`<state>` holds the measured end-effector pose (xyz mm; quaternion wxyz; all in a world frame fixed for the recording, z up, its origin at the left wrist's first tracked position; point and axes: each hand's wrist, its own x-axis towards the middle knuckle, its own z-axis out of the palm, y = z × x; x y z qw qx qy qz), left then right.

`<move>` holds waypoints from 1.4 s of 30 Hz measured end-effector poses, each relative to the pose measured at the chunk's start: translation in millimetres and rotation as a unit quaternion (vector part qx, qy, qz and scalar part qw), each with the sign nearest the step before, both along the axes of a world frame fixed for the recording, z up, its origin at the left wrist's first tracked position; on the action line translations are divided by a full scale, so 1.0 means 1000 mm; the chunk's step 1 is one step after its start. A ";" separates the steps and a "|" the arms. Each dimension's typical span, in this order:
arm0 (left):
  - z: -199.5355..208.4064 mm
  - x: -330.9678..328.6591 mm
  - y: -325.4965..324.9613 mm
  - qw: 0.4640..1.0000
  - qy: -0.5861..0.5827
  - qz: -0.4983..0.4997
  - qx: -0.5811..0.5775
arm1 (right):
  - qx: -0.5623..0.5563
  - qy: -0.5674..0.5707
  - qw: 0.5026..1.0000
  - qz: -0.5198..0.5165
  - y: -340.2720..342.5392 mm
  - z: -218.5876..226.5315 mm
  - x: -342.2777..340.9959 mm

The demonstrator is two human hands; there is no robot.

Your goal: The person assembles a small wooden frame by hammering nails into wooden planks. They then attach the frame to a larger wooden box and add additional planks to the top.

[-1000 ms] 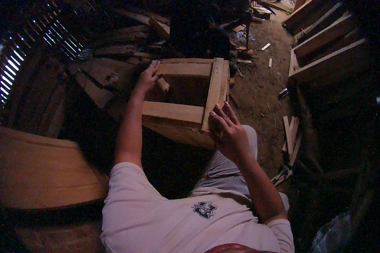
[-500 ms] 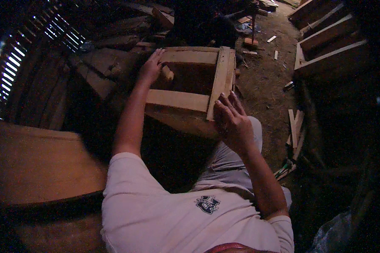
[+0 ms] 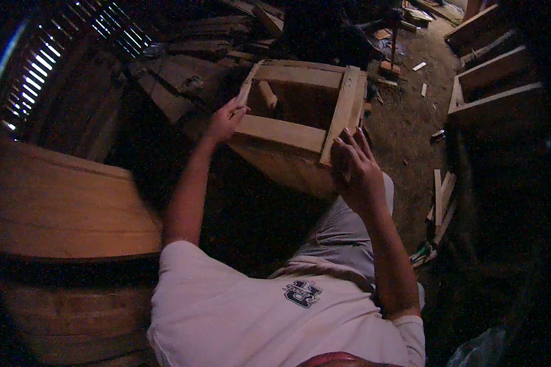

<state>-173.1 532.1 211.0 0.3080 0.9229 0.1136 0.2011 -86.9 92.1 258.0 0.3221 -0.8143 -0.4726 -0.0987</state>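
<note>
A box-like wooden frame (image 3: 281, 131) of pale planks stands ahead of me, its top crossed by rails around a dark opening. My left hand (image 3: 228, 121) is at its near left corner, fingers and thumb closed about the left rail. Beside the near right corner is my right hand (image 3: 361, 174), its fingers stretched out and slightly apart at the edge of the right rail (image 3: 343, 113). Nothing shows in that hand, though its palm side is in shadow. Inside the opening a short wooden piece (image 3: 267, 95) slants along the left side.
A broad wooden panel (image 3: 73, 208) stands close on my left. Rough boards (image 3: 211, 46) are piled at the back. Another wooden frame (image 3: 496, 79) stands far right, and loose strips (image 3: 442, 199) lie on the dirt floor (image 3: 404, 122) amid scraps.
My left hand has drawn back along the left rail to the near corner. My right hand stays by the near right corner. The whole view has shifted, so the scene sits farther right.
</note>
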 end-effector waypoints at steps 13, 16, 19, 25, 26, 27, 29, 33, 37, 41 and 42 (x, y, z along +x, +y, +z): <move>0.009 -0.008 -0.037 0.999 0.016 0.005 0.039 | 0.039 -0.010 0.999 -0.009 -0.002 0.004 0.000; 0.013 -0.005 -0.033 0.996 0.047 -0.042 0.062 | -0.008 -0.007 1.000 -0.015 -0.004 0.001 0.002; 0.028 -0.009 -0.015 0.997 0.034 -0.051 -0.056 | -0.013 0.033 0.999 -0.013 -0.004 -0.002 0.004; 0.038 0.005 0.030 0.976 0.039 0.137 -0.164 | -0.024 0.007 0.999 -0.019 -0.004 0.002 0.006; 0.027 0.016 0.030 0.977 0.057 0.185 -0.089 | -0.009 0.000 1.000 -0.018 -0.004 0.003 0.006; 0.017 0.029 0.031 0.972 0.063 0.224 -0.015 | -0.001 0.001 1.000 -0.019 -0.003 0.004 0.006; -0.011 0.045 0.023 0.974 0.028 0.224 0.013 | 0.014 -0.004 1.000 -0.016 -0.003 0.004 0.006; -0.031 0.054 0.009 0.976 -0.041 0.198 0.084 | 0.018 -0.011 1.000 -0.018 -0.004 0.000 0.008; -0.005 0.050 -0.011 0.970 0.022 0.235 -0.060 | 0.012 -0.025 1.000 -0.010 -0.006 -0.004 0.012; 0.034 0.047 -0.043 0.974 -0.030 0.194 0.117 | -0.002 0.002 1.000 0.007 -0.009 -0.001 0.013; 0.041 0.046 -0.052 0.963 -0.052 0.178 0.193 | -0.004 0.008 1.000 0.007 -0.009 0.000 0.013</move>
